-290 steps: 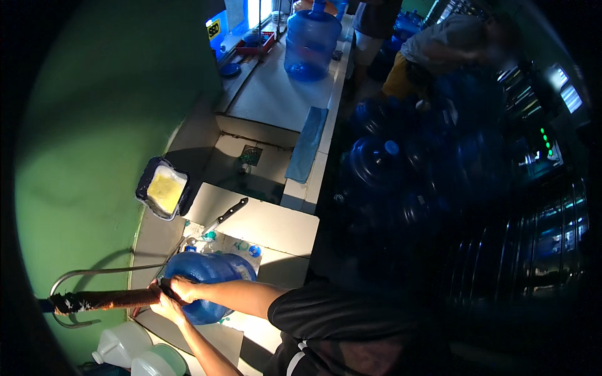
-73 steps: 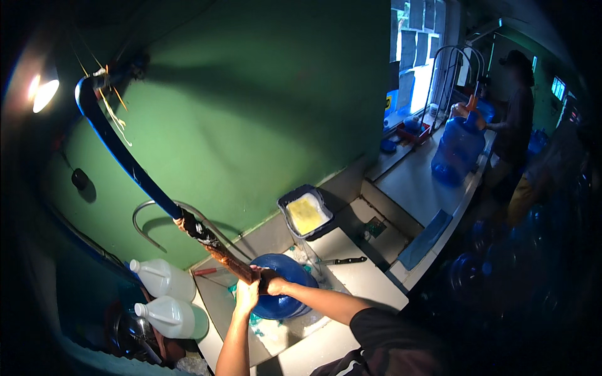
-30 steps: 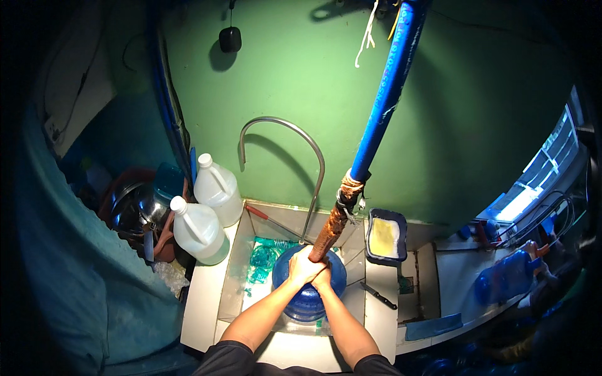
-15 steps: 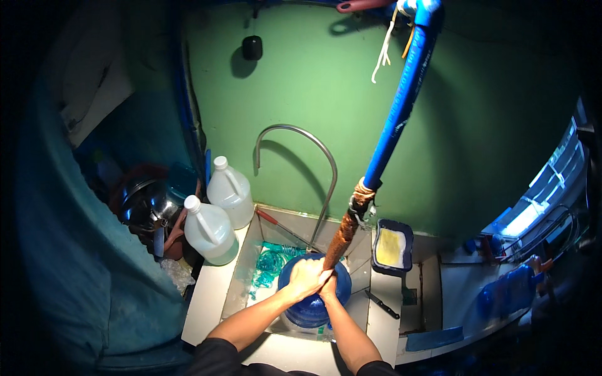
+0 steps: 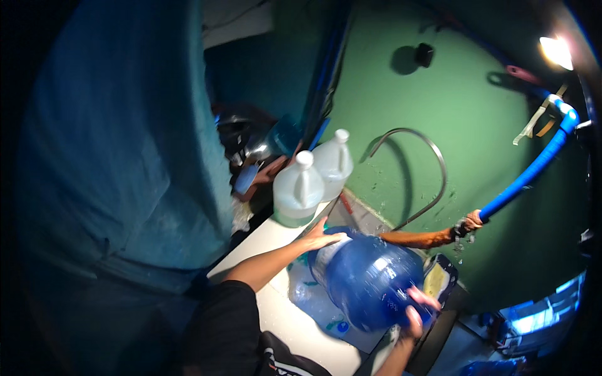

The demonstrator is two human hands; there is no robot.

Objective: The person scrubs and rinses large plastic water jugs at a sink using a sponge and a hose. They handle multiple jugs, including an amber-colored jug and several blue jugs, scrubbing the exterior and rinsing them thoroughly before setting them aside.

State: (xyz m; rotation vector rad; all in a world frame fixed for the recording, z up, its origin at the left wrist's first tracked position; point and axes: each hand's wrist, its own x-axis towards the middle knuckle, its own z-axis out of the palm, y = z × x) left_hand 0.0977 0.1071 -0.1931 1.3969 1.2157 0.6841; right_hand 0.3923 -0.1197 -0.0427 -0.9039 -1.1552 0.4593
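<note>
A large blue water jug (image 5: 370,276) lies tilted on its side over the sink (image 5: 306,291), between my two hands. My left hand (image 5: 324,239) grips its upper left end, thumb and fingers apart around it. At the lower right end, my right hand (image 5: 416,311) holds the jug with curled fingers, slightly blurred; whether the jug's mouth is there I cannot tell. Just behind the jug hangs the brown-wrapped end (image 5: 420,239) of a blue pipe (image 5: 525,178), touched by neither hand. Water drops are in the air around it.
Two white-capped translucent jugs (image 5: 300,191) stand on the white counter (image 5: 251,250) to the left. A curved metal faucet (image 5: 443,169) rises behind the sink. Right of the blue jug sits a dark tub (image 5: 448,269) with something yellow in it. A blue curtain (image 5: 138,138) hangs at far left.
Both hands have let go of the brown pipe end and moved apart onto the blue jug. The jug has gone from upright in the sink to tilted sideways. The view has turned.
</note>
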